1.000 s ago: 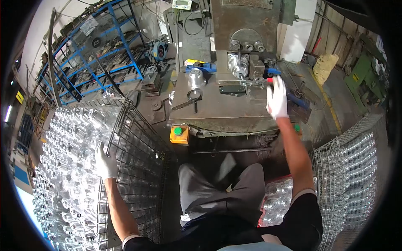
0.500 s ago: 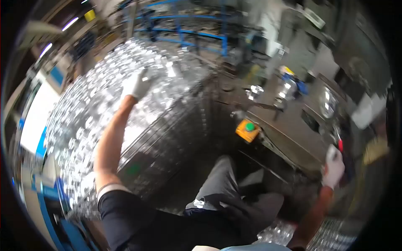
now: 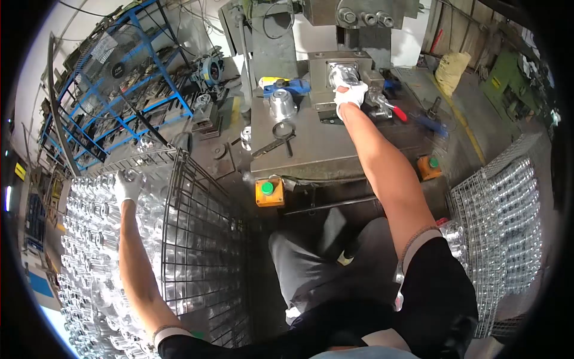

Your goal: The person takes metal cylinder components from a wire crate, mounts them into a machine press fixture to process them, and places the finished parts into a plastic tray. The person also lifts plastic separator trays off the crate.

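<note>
My right hand (image 3: 351, 97), in a white glove, has its fingers wrapped on the near side of a shiny metal part (image 3: 343, 75) seated in the press fixture. Just right of it is a clamp lever with a red handle (image 3: 399, 113). Over at the left, my left hand (image 3: 127, 187), also gloved, is among the shiny metal parts (image 3: 95, 215) piled in a wire basket (image 3: 179, 197); its fingertips touch one, and whether it grips it is unclear. Another metal cup (image 3: 281, 105) stands on the press table (image 3: 311, 146).
On the table lie a ring-shaped tool (image 3: 283, 130) and a blue tool (image 3: 293, 88). Green buttons on yellow boxes (image 3: 269, 192) (image 3: 429, 167) sit at its front edge. A second wire basket (image 3: 502, 233) of parts is at the right. Behind stands a blue rack (image 3: 161, 66).
The view swung left and came back. My right hand has gone from the red-handled lever to the part in the fixture. The lever's handle now points outward. My left hand is farther back over the basket.
</note>
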Demonstrator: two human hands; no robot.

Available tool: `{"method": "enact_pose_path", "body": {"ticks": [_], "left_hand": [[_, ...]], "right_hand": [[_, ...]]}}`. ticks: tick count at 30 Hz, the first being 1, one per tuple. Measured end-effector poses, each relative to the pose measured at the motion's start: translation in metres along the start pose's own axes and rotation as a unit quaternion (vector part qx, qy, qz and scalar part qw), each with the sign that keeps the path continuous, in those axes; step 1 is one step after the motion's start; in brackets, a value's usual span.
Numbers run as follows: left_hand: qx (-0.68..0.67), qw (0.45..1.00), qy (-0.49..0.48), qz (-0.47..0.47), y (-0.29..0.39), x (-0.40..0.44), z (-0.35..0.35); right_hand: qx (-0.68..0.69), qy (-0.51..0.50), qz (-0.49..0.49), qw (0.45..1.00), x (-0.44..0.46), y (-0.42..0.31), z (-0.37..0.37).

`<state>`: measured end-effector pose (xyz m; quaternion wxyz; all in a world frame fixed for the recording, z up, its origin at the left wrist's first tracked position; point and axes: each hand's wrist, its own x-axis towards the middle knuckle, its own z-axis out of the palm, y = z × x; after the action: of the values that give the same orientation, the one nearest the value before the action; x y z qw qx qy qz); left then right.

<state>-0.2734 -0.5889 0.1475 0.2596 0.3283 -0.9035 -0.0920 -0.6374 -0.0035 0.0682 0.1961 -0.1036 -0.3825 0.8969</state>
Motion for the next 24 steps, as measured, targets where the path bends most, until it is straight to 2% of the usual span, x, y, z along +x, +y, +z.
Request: {"method": "enact_pose_path", "body": {"ticks": [1, 2, 3, 5, 6, 7, 8, 9, 10, 12, 14, 16, 17, 18, 19, 20, 21, 22, 24], "left_hand": [[0.03, 0.998, 0.049, -0.003, -0.003, 0.005, 0.007], [0.059, 0.994, 0.097, -0.007, -0.003, 0.007, 0.011], [0.006, 0.996, 0.08, -0.041, 0.021, -0.005, -0.004], [-0.014, 0.994, 0.089, -0.059, 0.042, -0.015, -0.016], [-0.033, 0.992, 0.095, -0.082, 0.043, -0.02, -0.022], [-0.048, 0.986, 0.148, -0.061, 0.025, -0.014, -0.011], [-0.041, 0.986, 0.149, -0.058, 0.013, -0.007, -0.013], [-0.187, 0.967, 0.159, -0.065, 0.007, -0.006, -0.017], [-0.33, 0.928, 0.161, -0.07, 0.003, -0.006, -0.016], [-0.415, 0.896, 0.156, -0.031, 0.018, -0.02, -0.047], [-0.415, 0.89, 0.187, -0.025, 0.035, -0.033, -0.071], [-0.203, 0.956, 0.212, 0.014, 0.053, -0.048, -0.096], [-0.279, 0.941, 0.183, 0.049, 0.067, -0.061, -0.108], [-0.182, 0.958, 0.189, 0.112, 0.082, -0.074, -0.117], [-0.085, 0.959, 0.206, 0.173, 0.098, -0.087, -0.126], [-0.291, 0.94, 0.039, 0.176, 0.138, -0.114, -0.132], [-0.47, 0.869, -0.109, 0.112, 0.178, -0.143, -0.138], [-0.532, 0.828, -0.146, 0.1, 0.2, -0.163, -0.133], [-0.588, 0.778, -0.204, 0.089, 0.229, -0.208, -0.111]], "right_hand": [[-0.005, 0.024, -0.048, 0.999, 0.006, 0.013, -0.004], [-0.014, 0.028, -0.048, 0.998, -0.014, 0.002, -0.004], [-0.019, 0.004, -0.034, 0.999, -0.049, -0.01, -0.005], [-0.031, -0.069, -0.021, 0.997, -0.122, -0.038, -0.004], [-0.173, -0.075, -0.073, 0.979, -0.161, -0.049, -0.002], [-0.198, -0.095, -0.061, 0.974, -0.196, -0.07, -0.003], [-0.223, -0.113, -0.048, 0.967, -0.221, -0.081, -0.007], [-0.251, -0.142, -0.11, 0.951, -0.23, -0.077, -0.018], [-0.252, -0.138, -0.104, 0.952, -0.239, -0.077, -0.031], [-0.152, -0.202, -0.112, 0.961, -0.262, -0.094, -0.05], [-0.108, -0.227, -0.124, 0.96, -0.27, -0.102, -0.074], [-0.095, -0.251, -0.105, 0.958, -0.279, -0.121, -0.101], [-0.004, -0.262, -0.048, 0.964, -0.286, -0.129, -0.115], [-0.06, -0.278, -0.082, 0.955, -0.286, -0.131, -0.14], [0.084, -0.294, -0.031, 0.952, -0.301, -0.151, -0.157], [-0.169, -0.221, -0.111, 0.954, -0.296, -0.141, -0.2], [-0.211, -0.193, -0.166, 0.944, -0.304, -0.154, -0.224], [-0.159, -0.161, -0.052, 0.973, -0.306, -0.158, -0.263], [-0.381, -0.068, -0.11, 0.916, -0.311, -0.18, -0.339]]}}
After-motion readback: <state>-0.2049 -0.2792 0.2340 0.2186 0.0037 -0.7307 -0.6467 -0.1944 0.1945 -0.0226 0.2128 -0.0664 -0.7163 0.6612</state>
